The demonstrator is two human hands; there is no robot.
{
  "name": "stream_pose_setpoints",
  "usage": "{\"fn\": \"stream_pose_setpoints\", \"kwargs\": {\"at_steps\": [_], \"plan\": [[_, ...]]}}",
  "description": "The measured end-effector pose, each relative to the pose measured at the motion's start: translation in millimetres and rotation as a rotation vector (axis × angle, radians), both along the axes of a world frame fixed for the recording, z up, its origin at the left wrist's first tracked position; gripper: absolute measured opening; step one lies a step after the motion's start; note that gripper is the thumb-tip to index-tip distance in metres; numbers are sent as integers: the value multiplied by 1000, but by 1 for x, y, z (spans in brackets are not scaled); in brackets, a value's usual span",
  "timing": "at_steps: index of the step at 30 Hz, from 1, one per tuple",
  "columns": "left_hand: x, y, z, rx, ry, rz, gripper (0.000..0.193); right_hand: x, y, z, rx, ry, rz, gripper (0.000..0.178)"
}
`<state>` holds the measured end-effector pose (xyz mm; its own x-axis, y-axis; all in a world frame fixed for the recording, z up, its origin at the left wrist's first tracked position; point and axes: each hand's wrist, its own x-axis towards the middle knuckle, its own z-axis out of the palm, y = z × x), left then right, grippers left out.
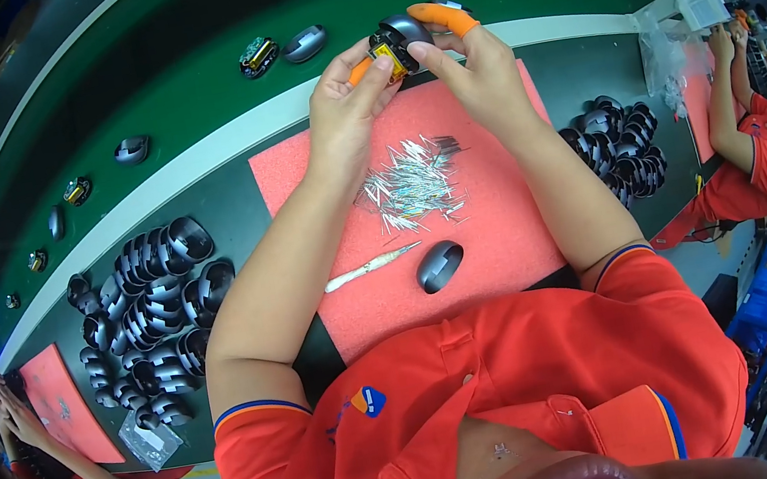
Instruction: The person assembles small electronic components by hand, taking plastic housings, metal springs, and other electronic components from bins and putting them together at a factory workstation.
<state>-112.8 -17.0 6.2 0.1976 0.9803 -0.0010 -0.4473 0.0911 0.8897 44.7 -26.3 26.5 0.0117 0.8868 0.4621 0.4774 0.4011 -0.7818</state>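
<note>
Over the far edge of the red foam mat [305, 192], my left hand [342, 99] pinches a small dark electronic assembly [388, 58] with a yellow face. My right hand [481, 76], an orange finger cot on its index finger, grips a rounded dark grey shell [407, 28]. The shell and the assembly meet between my hands; whether they are joined cannot be made out. Below them on the mat lies a heap of thin, pale, needle-like pieces [413, 184]. Nearer to me rest a whitish pen-like tool [373, 267] and a single dark oval shell [441, 266].
Stacked dark shells [162, 307] crowd the bench on the left, and another pile [617, 150] lies right. Beyond a pale rail, a green belt [198, 98] carries scattered units, including an open gold-and-black one [258, 57]. Co-workers [765, 155] sit on both sides.
</note>
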Motion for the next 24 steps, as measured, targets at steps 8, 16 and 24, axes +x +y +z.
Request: {"fn": "stream_pose_setpoints", "kwargs": {"at_steps": [8,16,24], "plan": [[3,-1,3,-15,-7,0,40,5,7,-3,76,-23,-7,41],[1,-1,-2,22,26,40,41,-1,2,13,-76,-64,-43,42],[3,-3,2,-24,-8,8,46,11,9,-8,-395,237,180,62]]}}
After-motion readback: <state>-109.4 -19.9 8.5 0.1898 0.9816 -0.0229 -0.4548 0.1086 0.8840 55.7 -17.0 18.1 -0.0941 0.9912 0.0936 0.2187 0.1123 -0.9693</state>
